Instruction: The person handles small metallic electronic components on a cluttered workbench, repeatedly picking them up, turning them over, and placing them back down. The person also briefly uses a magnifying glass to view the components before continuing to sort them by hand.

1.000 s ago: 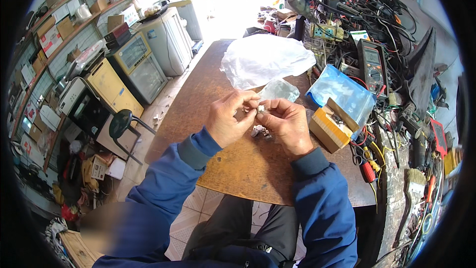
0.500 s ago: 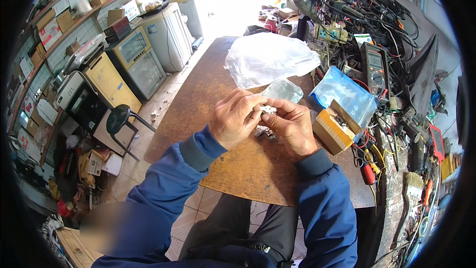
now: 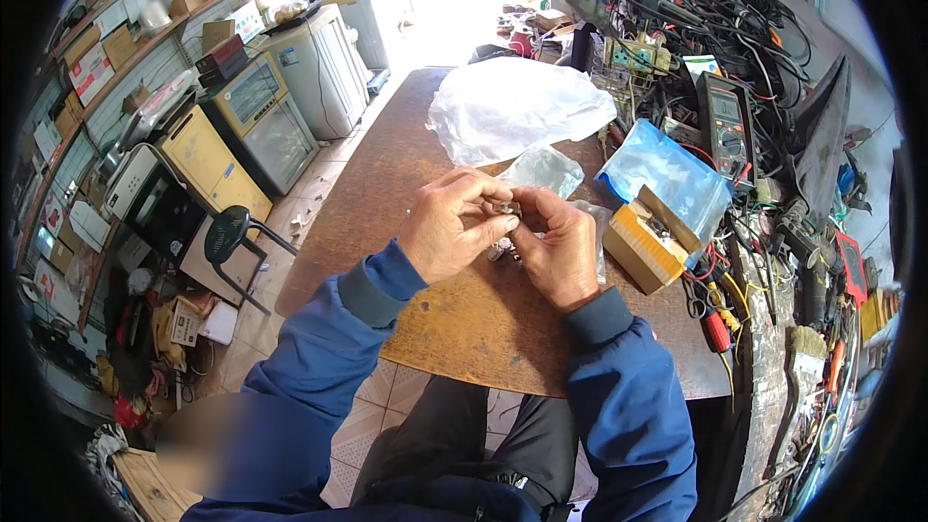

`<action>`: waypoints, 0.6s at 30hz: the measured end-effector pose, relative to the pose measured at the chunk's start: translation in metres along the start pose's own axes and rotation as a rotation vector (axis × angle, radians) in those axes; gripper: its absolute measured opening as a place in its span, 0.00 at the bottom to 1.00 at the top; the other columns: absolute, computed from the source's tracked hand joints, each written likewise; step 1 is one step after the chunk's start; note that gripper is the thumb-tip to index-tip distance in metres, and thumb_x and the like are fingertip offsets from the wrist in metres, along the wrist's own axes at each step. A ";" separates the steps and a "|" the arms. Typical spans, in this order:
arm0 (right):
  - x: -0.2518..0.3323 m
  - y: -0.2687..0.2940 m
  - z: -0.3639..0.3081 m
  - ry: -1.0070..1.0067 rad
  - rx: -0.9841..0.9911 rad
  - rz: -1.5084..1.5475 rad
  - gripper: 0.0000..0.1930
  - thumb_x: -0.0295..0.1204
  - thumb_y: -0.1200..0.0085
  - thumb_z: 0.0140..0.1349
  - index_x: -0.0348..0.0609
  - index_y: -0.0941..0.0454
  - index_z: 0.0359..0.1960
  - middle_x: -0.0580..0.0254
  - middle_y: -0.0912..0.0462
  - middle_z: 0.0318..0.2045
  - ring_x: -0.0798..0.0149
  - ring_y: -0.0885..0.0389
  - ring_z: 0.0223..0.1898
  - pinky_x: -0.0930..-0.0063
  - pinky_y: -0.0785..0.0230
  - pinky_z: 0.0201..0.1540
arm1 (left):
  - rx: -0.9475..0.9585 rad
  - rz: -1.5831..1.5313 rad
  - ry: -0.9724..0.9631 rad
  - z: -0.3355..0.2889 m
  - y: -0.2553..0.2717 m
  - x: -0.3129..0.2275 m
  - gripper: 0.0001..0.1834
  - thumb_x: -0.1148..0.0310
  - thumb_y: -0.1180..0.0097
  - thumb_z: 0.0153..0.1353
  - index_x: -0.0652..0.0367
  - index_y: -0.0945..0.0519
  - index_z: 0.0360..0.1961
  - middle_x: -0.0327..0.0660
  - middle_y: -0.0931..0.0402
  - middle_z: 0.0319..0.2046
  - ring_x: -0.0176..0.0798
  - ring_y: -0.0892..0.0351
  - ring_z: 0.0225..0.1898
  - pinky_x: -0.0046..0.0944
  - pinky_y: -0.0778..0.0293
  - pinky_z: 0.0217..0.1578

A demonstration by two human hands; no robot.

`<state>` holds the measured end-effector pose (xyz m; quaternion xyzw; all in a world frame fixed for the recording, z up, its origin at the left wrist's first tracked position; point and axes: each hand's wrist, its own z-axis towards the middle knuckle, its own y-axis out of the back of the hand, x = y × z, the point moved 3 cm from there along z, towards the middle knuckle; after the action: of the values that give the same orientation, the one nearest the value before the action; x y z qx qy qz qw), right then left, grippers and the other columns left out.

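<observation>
My left hand (image 3: pixel 452 222) and my right hand (image 3: pixel 556 246) meet above the brown wooden table (image 3: pixel 464 329). Pinched between the fingertips of both is a small part (image 3: pixel 505 208), whitish with a darker metal-looking side; its exact kind is too small to make out. Below the hands, a few small white pieces (image 3: pixel 499 251) lie on the tabletop, mostly covered by my fingers. Just beyond the fingers rests a clear plastic bag (image 3: pixel 543 170), and a larger white plastic sheet (image 3: pixel 522 106) spreads behind it.
An open yellow cardboard box (image 3: pixel 646 249) and a blue plastic bag (image 3: pixel 667 169) sit at the right. Past them are a multimeter (image 3: pixel 727 126), a red-handled screwdriver (image 3: pixel 715 331) and tangled cables (image 3: pixel 696 19). A dark green stool (image 3: pixel 230 232) stands left of the table.
The small part has been turned between my fingers, so a darker side shows where white showed before. Both hands stay close together; the whole view has shifted slightly.
</observation>
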<state>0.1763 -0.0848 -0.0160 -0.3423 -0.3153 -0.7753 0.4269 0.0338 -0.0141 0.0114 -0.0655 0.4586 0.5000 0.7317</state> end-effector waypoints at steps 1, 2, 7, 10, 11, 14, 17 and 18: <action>0.003 0.000 0.000 0.003 -0.024 0.033 0.14 0.20 0.39 0.57 0.37 0.19 0.46 0.50 0.14 0.36 0.59 0.12 0.38 0.71 0.22 0.41 | 0.014 -0.042 0.042 0.000 0.002 0.001 0.12 0.80 0.36 0.61 0.66 0.21 0.46 0.40 0.20 0.41 0.33 0.18 0.45 0.32 0.19 0.46; 0.006 0.000 -0.001 0.001 -0.022 0.019 0.14 0.20 0.39 0.57 0.37 0.19 0.46 0.50 0.14 0.35 0.59 0.12 0.38 0.70 0.22 0.40 | 0.028 -0.088 0.096 0.000 0.003 0.003 0.12 0.79 0.36 0.62 0.66 0.21 0.46 0.41 0.20 0.42 0.33 0.18 0.45 0.32 0.19 0.47; 0.012 0.005 -0.002 0.042 -0.034 -0.040 0.13 0.20 0.39 0.57 0.37 0.19 0.46 0.49 0.15 0.34 0.56 0.13 0.35 0.67 0.22 0.39 | 0.078 -0.171 0.182 0.004 0.001 0.006 0.13 0.77 0.41 0.65 0.67 0.22 0.50 0.43 0.18 0.44 0.32 0.19 0.48 0.33 0.21 0.50; 0.017 -0.001 -0.003 0.053 -0.045 0.045 0.12 0.20 0.40 0.58 0.36 0.20 0.44 0.47 0.16 0.33 0.53 0.14 0.34 0.64 0.23 0.37 | 0.079 -0.168 0.260 0.000 0.009 0.007 0.12 0.76 0.43 0.66 0.68 0.20 0.49 0.42 0.17 0.43 0.31 0.18 0.44 0.32 0.20 0.47; 0.016 -0.002 -0.002 0.032 -0.030 0.050 0.12 0.20 0.40 0.58 0.36 0.21 0.44 0.48 0.17 0.32 0.53 0.15 0.33 0.64 0.23 0.36 | 0.051 -0.165 0.255 0.000 0.010 0.008 0.11 0.75 0.43 0.67 0.68 0.20 0.48 0.41 0.17 0.41 0.29 0.18 0.43 0.31 0.20 0.45; 0.019 0.004 -0.001 0.066 -0.041 -0.008 0.13 0.21 0.39 0.58 0.36 0.22 0.45 0.51 0.19 0.29 0.53 0.18 0.29 0.65 0.26 0.33 | -0.007 -0.163 0.295 0.004 0.012 0.001 0.08 0.74 0.44 0.67 0.67 0.20 0.44 0.38 0.18 0.37 0.27 0.19 0.36 0.28 0.22 0.40; 0.024 0.016 0.001 0.120 -0.078 -0.076 0.11 0.23 0.37 0.60 0.36 0.20 0.44 0.55 0.18 0.30 0.62 0.18 0.30 0.70 0.25 0.33 | -0.063 -0.158 0.279 0.013 0.015 0.003 0.07 0.74 0.45 0.66 0.66 0.20 0.41 0.37 0.19 0.35 0.26 0.21 0.33 0.28 0.23 0.37; 0.027 0.022 0.000 0.126 -0.093 -0.111 0.11 0.23 0.37 0.60 0.36 0.19 0.45 0.56 0.17 0.31 0.66 0.17 0.31 0.73 0.24 0.33 | -0.076 -0.160 0.282 0.013 0.015 0.005 0.06 0.74 0.45 0.66 0.65 0.21 0.41 0.36 0.20 0.34 0.26 0.22 0.32 0.28 0.24 0.36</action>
<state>0.1853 -0.1064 0.0098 -0.2944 -0.2699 -0.8316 0.3858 0.0303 0.0037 0.0208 -0.1986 0.5309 0.4430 0.6946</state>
